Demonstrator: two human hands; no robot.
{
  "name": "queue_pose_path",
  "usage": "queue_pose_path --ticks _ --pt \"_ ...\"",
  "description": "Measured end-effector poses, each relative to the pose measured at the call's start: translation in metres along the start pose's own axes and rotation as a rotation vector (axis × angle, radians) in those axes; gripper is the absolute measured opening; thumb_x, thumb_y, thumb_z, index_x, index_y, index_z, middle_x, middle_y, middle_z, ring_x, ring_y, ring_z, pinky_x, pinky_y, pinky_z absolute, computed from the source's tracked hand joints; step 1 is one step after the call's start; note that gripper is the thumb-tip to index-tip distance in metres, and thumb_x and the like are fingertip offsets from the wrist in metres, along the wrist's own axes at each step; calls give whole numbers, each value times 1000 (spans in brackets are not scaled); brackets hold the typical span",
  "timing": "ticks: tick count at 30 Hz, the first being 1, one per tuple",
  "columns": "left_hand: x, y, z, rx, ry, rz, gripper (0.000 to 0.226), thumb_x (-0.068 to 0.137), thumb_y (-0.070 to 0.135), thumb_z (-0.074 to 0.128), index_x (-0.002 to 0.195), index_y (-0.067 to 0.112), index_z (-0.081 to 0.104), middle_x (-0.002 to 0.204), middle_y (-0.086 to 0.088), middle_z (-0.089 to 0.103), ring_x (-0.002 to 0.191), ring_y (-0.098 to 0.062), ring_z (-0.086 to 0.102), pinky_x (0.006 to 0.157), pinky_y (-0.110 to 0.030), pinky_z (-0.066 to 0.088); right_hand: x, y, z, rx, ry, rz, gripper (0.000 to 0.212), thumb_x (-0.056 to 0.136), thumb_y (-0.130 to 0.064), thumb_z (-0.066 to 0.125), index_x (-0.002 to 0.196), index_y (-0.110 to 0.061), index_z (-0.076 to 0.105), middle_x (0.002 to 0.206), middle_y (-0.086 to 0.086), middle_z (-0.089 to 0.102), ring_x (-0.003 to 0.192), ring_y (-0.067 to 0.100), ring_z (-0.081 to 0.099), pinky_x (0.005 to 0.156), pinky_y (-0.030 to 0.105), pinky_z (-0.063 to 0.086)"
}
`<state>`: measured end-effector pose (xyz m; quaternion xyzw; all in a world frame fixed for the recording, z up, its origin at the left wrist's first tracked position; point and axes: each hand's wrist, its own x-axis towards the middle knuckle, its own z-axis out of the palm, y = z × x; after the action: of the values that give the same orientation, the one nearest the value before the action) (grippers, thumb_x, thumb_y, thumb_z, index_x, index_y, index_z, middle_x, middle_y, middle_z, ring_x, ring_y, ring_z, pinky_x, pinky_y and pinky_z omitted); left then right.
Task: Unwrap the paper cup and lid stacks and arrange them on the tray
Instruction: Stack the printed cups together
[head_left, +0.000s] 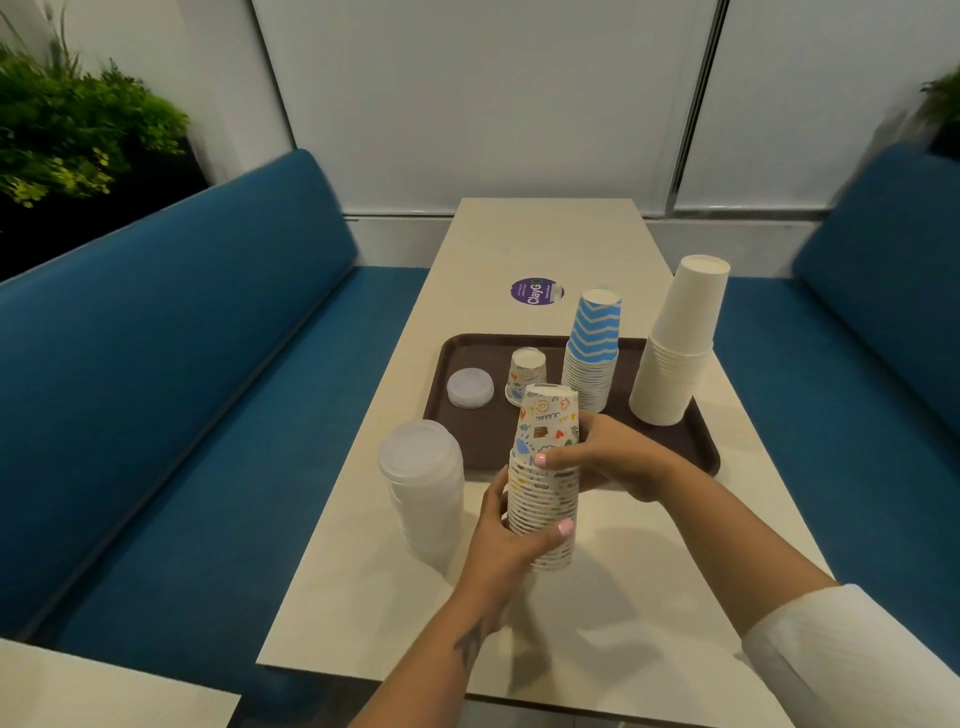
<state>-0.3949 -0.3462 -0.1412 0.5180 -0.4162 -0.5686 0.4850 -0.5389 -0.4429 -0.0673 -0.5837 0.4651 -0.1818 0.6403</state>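
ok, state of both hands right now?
Left hand: grips the lower part of the patterned cup stack.
Right hand: grips the same stack higher up, thumb on its front.

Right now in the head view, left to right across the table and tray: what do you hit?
Tall lid stack → small lid pile → doodle-print cup stack held by both hands → blue chevron cup stack → white cup stack.
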Motion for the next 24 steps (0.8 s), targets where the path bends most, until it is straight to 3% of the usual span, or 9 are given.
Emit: queue_pose_path --ticks 2,7,10,15,19,24 --pt "2 8 2 -50 28 4 84 55 44 84 130 36 47 118 8 67 103 -9 66 89 -33 55 1 -2 0 -18 -27 15 57 76 -18 78 125 -27 50 117 1 68 108 24 65 91 46 54" --pt "6 16 4 -34 52 -48 79 52 63 77 123 38 54 115 11 69 103 -9 66 87 -31 53 6 -6 -2 -6 -52 59 65 75 -19 80 130 -25 47 120 4 67 111 27 63 95 51 51" --pt "7 18 5 -66 42 -107 65 60 59 76 118 39 57 112 10 70 102 -11 66 86 -34 53 7 -9 -7 7 -68 74 56 76 -15 79 124 -25 51 118 4 67 111 27 63 98 51 49" --pt "13 25 10 -134 29 -148 54 66 52 79 114 38 59 110 9 71 98 -11 68 77 -30 53 10 -18 -16 -46 -39 45 40 78 -19 77 111 -29 57 110 0 71 103 20 67 88 40 55" --pt "19 27 16 -155 33 -146 53 66 49 75 114 35 60 105 9 73 89 -7 70 71 -26 52 17 -24 -24 -80 -16 -4 40 78 -23 77 114 -27 59 110 -1 72 103 19 68 91 41 55" --pt "21 20 20 -159 52 -151 50 68 51 75 113 35 60 108 7 72 92 -7 70 71 -26 52 25 -29 -32 -53 -31 -66 50 78 -22 76 124 -19 56 112 0 72 103 19 68 91 40 54"
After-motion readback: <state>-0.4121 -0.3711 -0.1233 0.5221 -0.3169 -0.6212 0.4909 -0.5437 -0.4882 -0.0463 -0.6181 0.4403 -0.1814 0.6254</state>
